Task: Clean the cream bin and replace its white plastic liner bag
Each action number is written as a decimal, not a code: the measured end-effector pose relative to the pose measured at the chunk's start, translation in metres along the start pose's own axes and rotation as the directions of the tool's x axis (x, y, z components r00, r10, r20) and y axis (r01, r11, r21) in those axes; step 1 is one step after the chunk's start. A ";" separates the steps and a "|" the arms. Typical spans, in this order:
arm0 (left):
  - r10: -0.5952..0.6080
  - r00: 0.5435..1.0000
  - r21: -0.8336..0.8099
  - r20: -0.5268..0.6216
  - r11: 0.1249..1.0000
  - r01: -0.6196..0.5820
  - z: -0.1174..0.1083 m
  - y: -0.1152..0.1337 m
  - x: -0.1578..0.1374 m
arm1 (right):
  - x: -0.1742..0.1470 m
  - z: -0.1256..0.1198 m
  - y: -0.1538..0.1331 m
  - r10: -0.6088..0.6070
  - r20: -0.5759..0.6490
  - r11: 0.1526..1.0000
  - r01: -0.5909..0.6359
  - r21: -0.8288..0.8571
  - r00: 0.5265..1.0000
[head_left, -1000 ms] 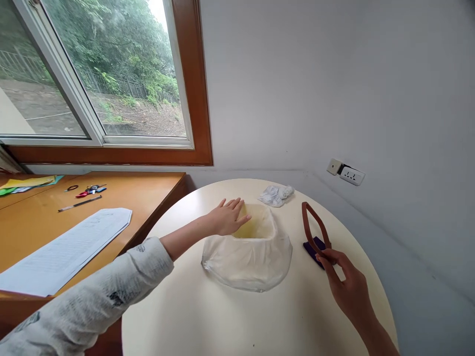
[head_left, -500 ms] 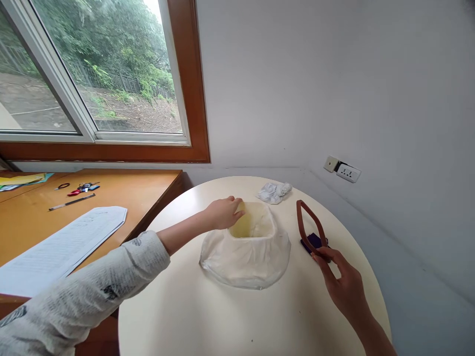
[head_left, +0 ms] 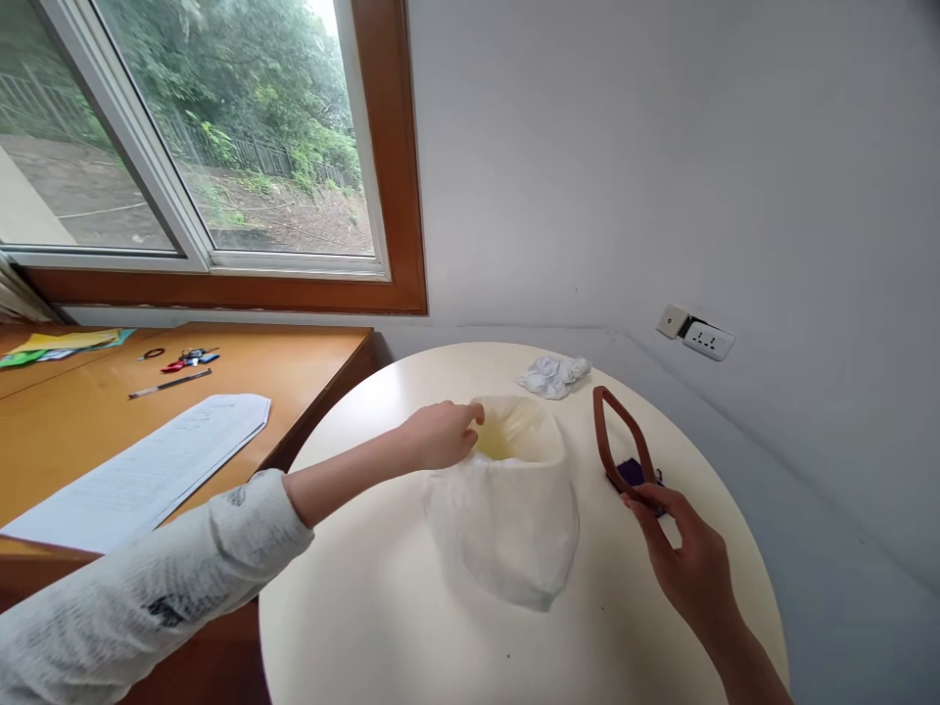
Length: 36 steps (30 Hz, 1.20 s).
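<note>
A bin [head_left: 518,478] stands on the round table, with a thin white plastic bag [head_left: 506,548] lining it and hanging down outside over its walls. My left hand [head_left: 445,434] is at the bin's left rim, fingers curled and closed on the bag's edge there; the fingertips are partly hidden. Off to the right, my right hand [head_left: 686,548] grips a brown rounded-square ring [head_left: 603,436] by its near corner, holding it tilted up above the table. Behind that ring lies a small dark purple item [head_left: 630,472], partly covered from view.
A crumpled white plastic bag [head_left: 554,376] lies at the back of the round table [head_left: 382,607]. On the wooden desk [head_left: 308,362] at left are papers [head_left: 147,480], a pen [head_left: 168,384], keys [head_left: 192,359] and folders. A wall socket [head_left: 709,340] is at right.
The overhanging bag has shifted: its skirt has drawn in on the left and hangs lower at the front right. My left fingers have curled in. My right hand still holds the ring.
</note>
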State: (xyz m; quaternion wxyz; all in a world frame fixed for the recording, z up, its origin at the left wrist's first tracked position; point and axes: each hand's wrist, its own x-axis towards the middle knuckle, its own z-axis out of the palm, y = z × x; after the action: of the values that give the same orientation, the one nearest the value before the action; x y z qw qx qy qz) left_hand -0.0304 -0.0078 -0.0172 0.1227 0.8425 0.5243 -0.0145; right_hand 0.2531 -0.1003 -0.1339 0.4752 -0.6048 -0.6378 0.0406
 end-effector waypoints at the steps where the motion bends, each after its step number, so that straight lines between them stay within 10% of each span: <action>1: -0.011 1.000 -0.040 0.015 0.999 0.011 -0.001 -0.002 -0.003 | 0.000 0.000 -0.001 -0.005 -0.004 1.000 0.005 -0.004 1.000; 11: 0.339 0.939 -0.007 -0.053 0.940 -0.340 -0.007 -0.052 0.000 | 0.001 -0.003 -0.013 -0.054 -0.010 0.998 0.054 0.011 0.999; 21: 0.477 0.855 0.140 -0.201 0.878 -0.457 0.020 -0.024 -0.010 | 0.032 -0.002 -0.036 -0.346 0.039 0.937 0.347 -0.039 0.937; 25: 0.387 0.840 0.087 -0.381 0.919 -0.384 0.024 -0.014 -0.029 | 0.057 0.003 -0.053 -0.520 0.155 0.851 0.526 0.006 0.840; 29: 0.245 0.654 0.043 -0.716 0.950 -0.310 0.013 -0.028 -0.042 | 0.080 0.008 -0.064 -0.656 0.292 0.746 0.656 0.112 0.696; 36: 0.354 0.619 0.119 -0.701 0.914 -0.388 0.012 -0.050 -0.049 | 0.107 0.027 -0.061 -0.779 0.399 0.592 0.778 0.211 0.484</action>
State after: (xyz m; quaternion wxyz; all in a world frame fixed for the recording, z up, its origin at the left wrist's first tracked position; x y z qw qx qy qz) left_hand -0.0953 -0.0330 -0.0310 -0.0695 0.8688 0.3453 0.3480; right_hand 0.2102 -0.0161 -0.0503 0.2804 -0.2228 -0.9329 -0.0388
